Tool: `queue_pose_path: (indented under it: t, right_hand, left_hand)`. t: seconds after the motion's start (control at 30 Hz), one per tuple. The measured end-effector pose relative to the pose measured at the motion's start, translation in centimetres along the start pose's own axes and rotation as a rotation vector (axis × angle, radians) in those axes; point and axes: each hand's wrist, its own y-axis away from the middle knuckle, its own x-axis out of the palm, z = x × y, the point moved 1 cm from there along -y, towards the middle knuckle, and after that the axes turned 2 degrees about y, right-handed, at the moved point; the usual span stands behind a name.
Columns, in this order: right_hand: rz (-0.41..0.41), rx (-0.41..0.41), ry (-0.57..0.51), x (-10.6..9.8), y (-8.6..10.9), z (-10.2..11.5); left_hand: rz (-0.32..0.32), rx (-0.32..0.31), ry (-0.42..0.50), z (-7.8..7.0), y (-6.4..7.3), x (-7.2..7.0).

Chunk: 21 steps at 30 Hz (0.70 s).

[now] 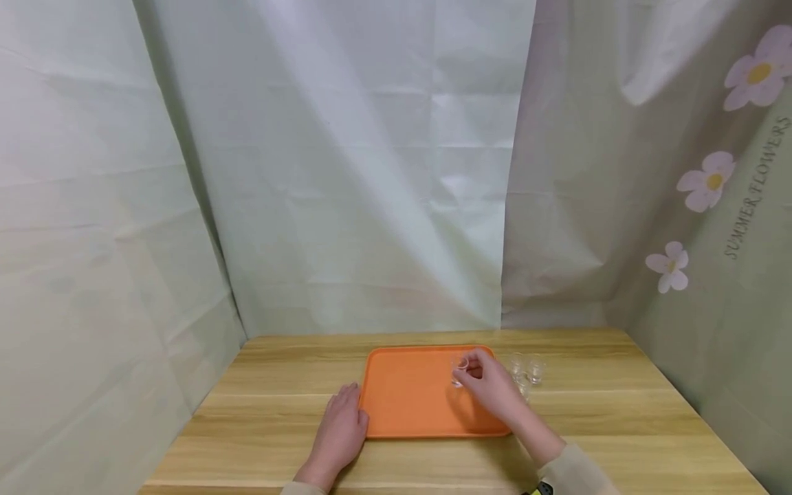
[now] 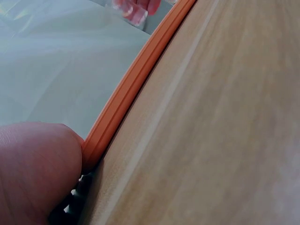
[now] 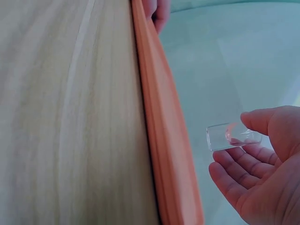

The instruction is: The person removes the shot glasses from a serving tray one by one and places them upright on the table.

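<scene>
A small clear shot glass (image 3: 218, 137) is pinched between the thumb and fingers of my right hand (image 1: 490, 385), held upright over the right part of an orange tray (image 1: 405, 392). In the right wrist view the glass stands off from the tray's edge. My left hand (image 1: 342, 423) rests at the tray's left side, its thumb touching the rim and its fingers lying straight on the table. Several more clear shot glasses (image 1: 535, 370) stand together to the right of the tray, partly hidden behind my right hand.
The tray lies on a wood-grain table (image 1: 284, 385). Pale green sheeting (image 1: 371, 206) encloses the table at the back and both sides. On the right sheet are printed white flowers (image 1: 705, 181) and lettering.
</scene>
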Motion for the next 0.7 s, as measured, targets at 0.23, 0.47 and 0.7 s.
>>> queue_pose_path:
  t: [0.23,0.47,0.7]
  right_hand:
    - [0.013,-0.022,-0.008,-2.2,1.5,0.7]
    - [-0.004,-0.025,0.016,-4.6,2.5,0.4]
    - [-0.011,0.007,0.045,-7.1,3.5,-0.4]
  left_hand:
    - [0.006,-0.002,0.001,-0.1,0.0,0.0]
    - [0.01,-0.002,0.0,0.0,-0.1,-0.1]
    - [-0.024,0.016,0.008,0.0,0.0,0.0]
